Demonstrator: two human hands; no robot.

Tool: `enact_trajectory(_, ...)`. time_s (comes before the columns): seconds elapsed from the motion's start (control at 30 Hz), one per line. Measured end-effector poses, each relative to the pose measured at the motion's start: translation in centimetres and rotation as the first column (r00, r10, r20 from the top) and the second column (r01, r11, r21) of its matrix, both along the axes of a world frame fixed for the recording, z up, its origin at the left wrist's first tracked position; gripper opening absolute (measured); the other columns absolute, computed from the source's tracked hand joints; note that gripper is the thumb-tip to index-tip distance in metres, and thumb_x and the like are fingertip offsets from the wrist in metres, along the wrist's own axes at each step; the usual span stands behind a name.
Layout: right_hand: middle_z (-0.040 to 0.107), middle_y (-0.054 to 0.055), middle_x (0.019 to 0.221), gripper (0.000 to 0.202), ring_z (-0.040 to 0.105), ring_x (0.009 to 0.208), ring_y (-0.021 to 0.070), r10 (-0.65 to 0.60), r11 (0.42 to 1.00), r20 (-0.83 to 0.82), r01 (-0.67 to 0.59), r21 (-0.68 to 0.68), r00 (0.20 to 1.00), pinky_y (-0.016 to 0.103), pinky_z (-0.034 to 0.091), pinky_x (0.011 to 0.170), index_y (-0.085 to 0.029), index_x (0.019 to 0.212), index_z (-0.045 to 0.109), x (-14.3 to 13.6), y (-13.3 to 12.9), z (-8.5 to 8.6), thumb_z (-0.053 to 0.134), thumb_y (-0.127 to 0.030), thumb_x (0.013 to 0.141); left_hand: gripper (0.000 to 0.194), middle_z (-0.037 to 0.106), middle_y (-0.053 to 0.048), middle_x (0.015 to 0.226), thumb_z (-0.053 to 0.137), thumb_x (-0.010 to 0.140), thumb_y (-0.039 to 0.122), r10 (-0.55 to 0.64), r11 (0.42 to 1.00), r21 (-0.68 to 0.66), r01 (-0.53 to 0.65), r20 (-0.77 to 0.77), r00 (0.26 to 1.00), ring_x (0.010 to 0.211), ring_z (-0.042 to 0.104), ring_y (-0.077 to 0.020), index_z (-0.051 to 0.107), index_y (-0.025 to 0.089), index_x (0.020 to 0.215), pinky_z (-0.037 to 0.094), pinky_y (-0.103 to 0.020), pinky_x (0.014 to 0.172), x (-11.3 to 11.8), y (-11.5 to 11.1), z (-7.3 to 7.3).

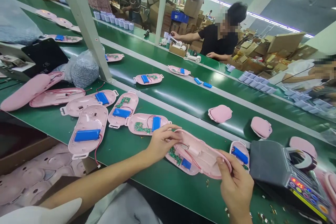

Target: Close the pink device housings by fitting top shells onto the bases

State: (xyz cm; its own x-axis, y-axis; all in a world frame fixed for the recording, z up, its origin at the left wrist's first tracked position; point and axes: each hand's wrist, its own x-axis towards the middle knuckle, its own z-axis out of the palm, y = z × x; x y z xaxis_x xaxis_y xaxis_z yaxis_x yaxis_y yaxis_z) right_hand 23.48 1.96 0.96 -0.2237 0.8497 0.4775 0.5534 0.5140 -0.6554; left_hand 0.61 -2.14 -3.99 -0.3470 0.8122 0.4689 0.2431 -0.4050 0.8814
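A pink plastic shell half (207, 152) is held tilted above the bench, its hollow inside facing me. My right hand (236, 182) grips its right end, thumb on the inner side. At its left end, my left hand (164, 141) has thumb and fingers pinched together at the rim, close to thin red wires (193, 157). Partly hidden beneath it lies another pink half with a green circuit board and a blue battery (186, 163). To the left of my left hand sits a pink half with a circuit board (141, 127) and a blue battery (156, 124).
More pink halves with blue batteries (87, 135) lie at left. A black tape dispenser (273, 164) stands at right, near small metal pieces (262, 217). Beyond runs a green conveyor (181, 92) carrying pink parts. A box of pink shells (28, 178) is below left. Co-workers sit opposite.
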Motion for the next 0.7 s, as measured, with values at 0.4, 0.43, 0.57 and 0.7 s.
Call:
enact_trajectory(0.4, 0.068, 0.007, 0.109, 0.039, 0.063, 0.101, 0.0257, 0.195, 0.981, 0.227, -0.188, -0.05, 0.954, 0.042, 0.046, 0.096, -0.022, 0.109, 0.068, -4.0, 2.8, 0.1, 0.057, -0.052, 0.086, 0.041, 0.072, -0.004, 0.075, 0.082, 0.066, 0.022, -0.195, 0.822, -0.377, 0.427, 0.518, 0.833, 0.066, 0.069, -0.0179, 0.059, 0.014, 0.099, 0.052, -0.024, 0.057, -0.9, 0.8, -0.4)
enact_trajectory(0.43, 0.069, 0.005, 0.103, 0.034, 0.064, 0.096, 0.0252, 0.226, 0.974, 0.301, -0.226, -0.035, 0.926, 0.042, 0.045, 0.096, -0.023, 0.105, 0.069, -4.9, 3.0, 0.3, 0.059, -0.049, 0.085, 0.038, 0.072, -0.004, 0.075, 0.08, 0.067, 0.02, -0.196, 0.824, -0.373, 0.426, 0.517, 0.833, 0.067, 0.07, -0.0178, 0.06, 0.014, 0.099, 0.052, -0.024, 0.057, -0.8, 0.8, -0.3)
enact_trajectory(0.57, 0.069, 0.0, 0.078, 0.014, 0.063, 0.071, 0.0197, 0.351, 0.933, 0.442, -0.267, -0.243, 0.825, 0.03, 0.047, 0.069, -0.023, 0.084, 0.069, -7.8, 4.2, 0.1, 0.058, -0.032, 0.083, 0.035, 0.072, -0.005, 0.079, 0.077, 0.069, 0.023, -0.184, 0.827, -0.388, 0.406, 0.496, 0.849, 0.073, 0.07, -0.0187, 0.061, 0.015, 0.099, 0.054, -0.027, 0.063, -0.3, 0.8, 0.2)
enact_trajectory(0.7, 0.072, 0.002, 0.093, 0.014, 0.067, 0.086, 0.0197, 0.437, 0.888, 0.319, -0.345, -0.304, 0.841, 0.029, 0.05, 0.078, -0.021, 0.093, 0.07, -8.8, 4.7, 0.2, 0.062, -0.021, 0.081, 0.028, 0.069, -0.004, 0.082, 0.07, 0.074, 0.039, -0.267, 0.8, -0.445, 0.403, 0.338, 0.902, 0.073, 0.065, -0.0195, 0.063, 0.016, 0.089, 0.052, -0.028, 0.064, -0.6, 0.7, 0.8)
